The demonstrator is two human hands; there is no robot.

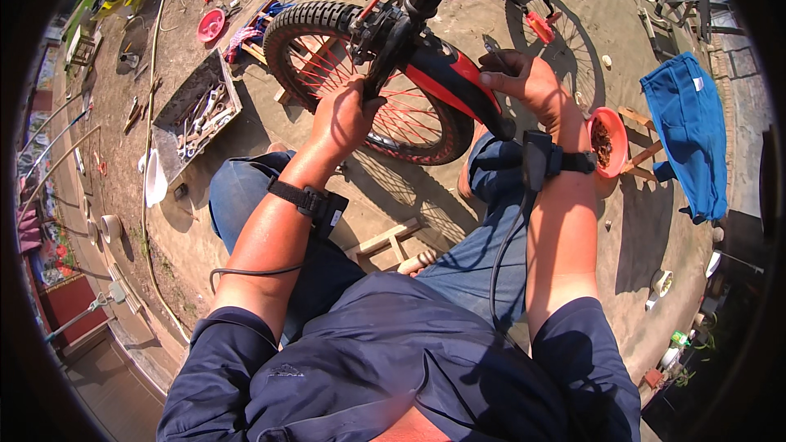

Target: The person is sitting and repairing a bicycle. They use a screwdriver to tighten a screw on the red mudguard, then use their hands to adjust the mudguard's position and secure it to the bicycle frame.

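A bicycle's front wheel (313, 23) with red spokes and a knobbly black tyre stands tilted before my knees. My left hand (344, 115) is closed round the lower part of the black fork (395, 51), beside the spokes. A red and black mudguard (449, 78) runs over the wheel toward me. My right hand (530, 86) is at the mudguard's right edge, fingers pinched together. A small, thin, dark piece shows at its fingertips, too small to name. Both wrists wear black straps with boxes and cables.
A metal tray (227, 115) of spanners and loose tools lies left. On the right are a red bowl (620, 135) of small brown parts and a blue cloth (684, 127) over a wooden stool. A wooden frame (385, 239) lies between my feet. A pink basin (210, 25) sits far left.
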